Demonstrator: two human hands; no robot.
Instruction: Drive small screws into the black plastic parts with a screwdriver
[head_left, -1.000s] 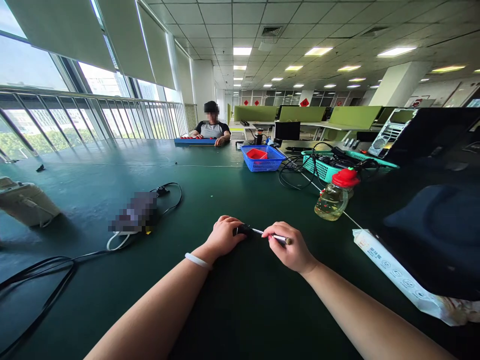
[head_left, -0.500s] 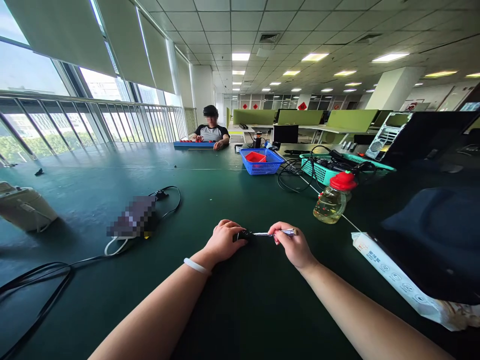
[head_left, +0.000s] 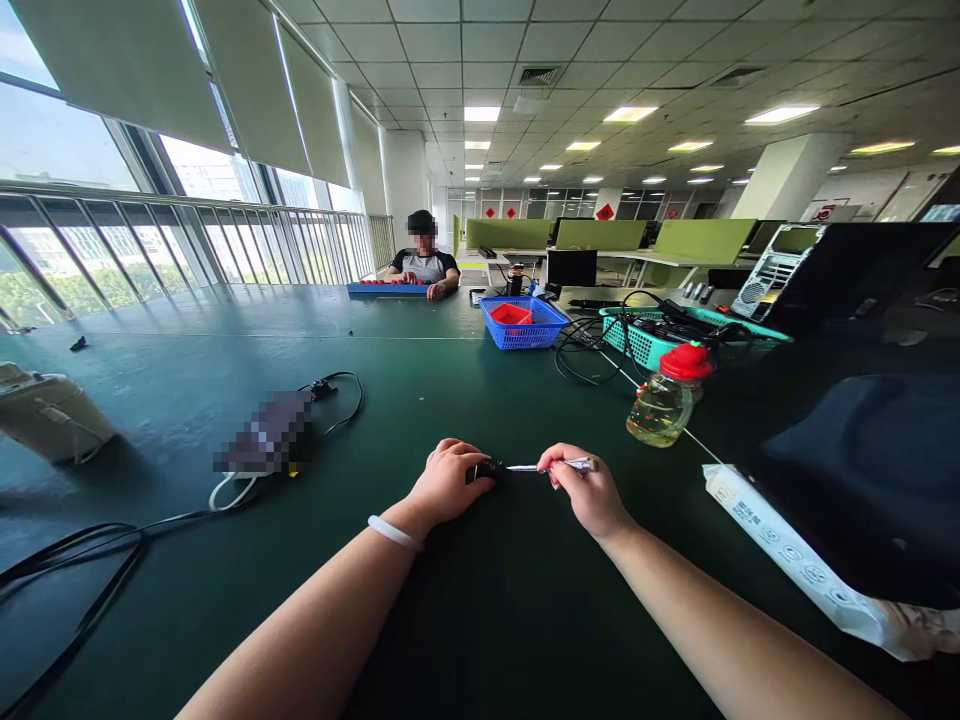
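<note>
Left hand [head_left: 450,482] covers most of a small black object [head_left: 491,468]; kind not identifiable. Right hand [head_left: 586,488] hides part of the slim tool [head_left: 523,468]; tip too small to resolve. Flat device [head_left: 270,425] pixelated. Beige bag [head_left: 56,415] and black cable [head_left: 180,517] cut off by left edge.

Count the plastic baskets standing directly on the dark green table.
2: a blue rectangular plastic basket near the picture's middle, and a teal rectangular plastic basket to its right, partly behind the clear, red-capped bottle. Others may be hidden.
</note>
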